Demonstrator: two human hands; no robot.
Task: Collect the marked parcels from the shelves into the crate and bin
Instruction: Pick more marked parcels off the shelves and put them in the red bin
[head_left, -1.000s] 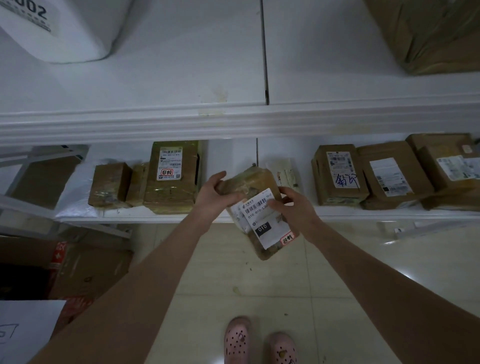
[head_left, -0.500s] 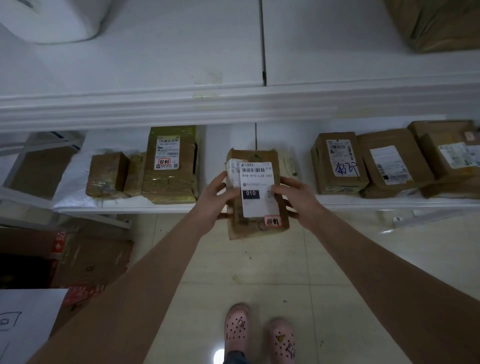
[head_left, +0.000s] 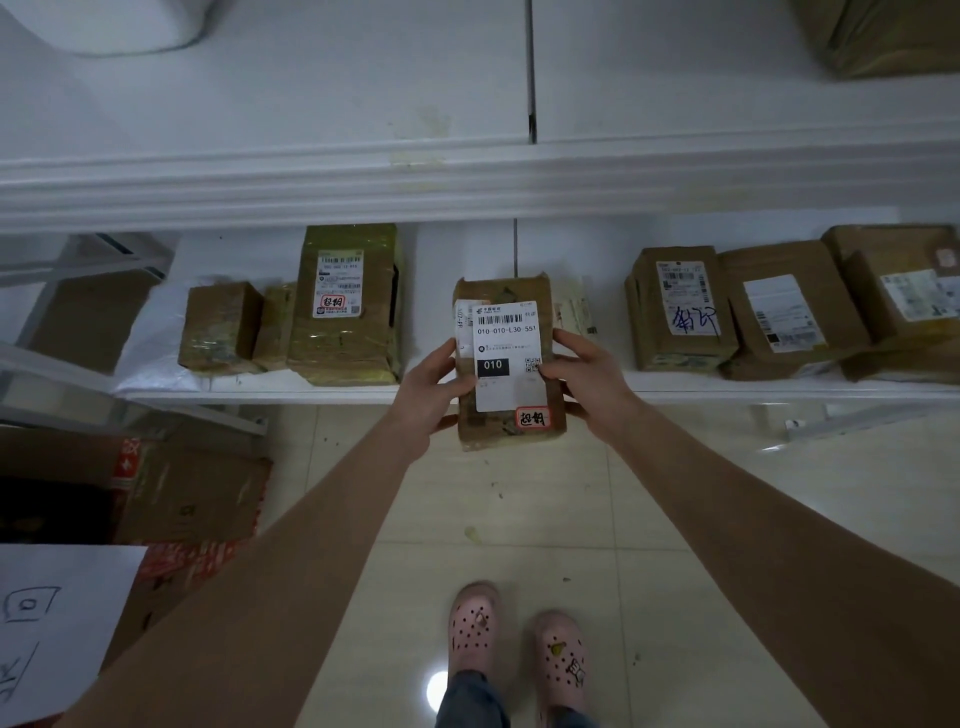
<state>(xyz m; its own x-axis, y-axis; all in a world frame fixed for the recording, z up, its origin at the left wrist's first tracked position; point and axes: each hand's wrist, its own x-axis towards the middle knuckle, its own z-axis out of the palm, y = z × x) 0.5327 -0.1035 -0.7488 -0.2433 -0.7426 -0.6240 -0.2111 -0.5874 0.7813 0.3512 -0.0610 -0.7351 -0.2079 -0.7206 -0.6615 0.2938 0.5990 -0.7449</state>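
Head: left hand (head_left: 426, 395) and right hand (head_left: 589, 379) grip parcel (head_left: 511, 358) over tiled floor (head_left: 519, 519), facing shelf (head_left: 260, 388).

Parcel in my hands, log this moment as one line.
parcel: label facing camera | left hand: grips left edge | right hand: grips right edge | sticker: red-edged, near bottom

Brown parcels, white shelves (head_left: 311, 176), beige tiled floor (head_left: 519, 519).
Held parcel (head_left: 488, 431) brown, white label (head_left: 511, 338) with black block, red-edged sticker (head_left: 532, 418). 10 o'clock: taped parcel (head_left: 345, 343) yellow-green, glossy. 2 o'clock: brown box (head_left: 675, 343), blue scribble. 6 o'clock: pink clogs (head_left: 475, 623), dark dotted holes.
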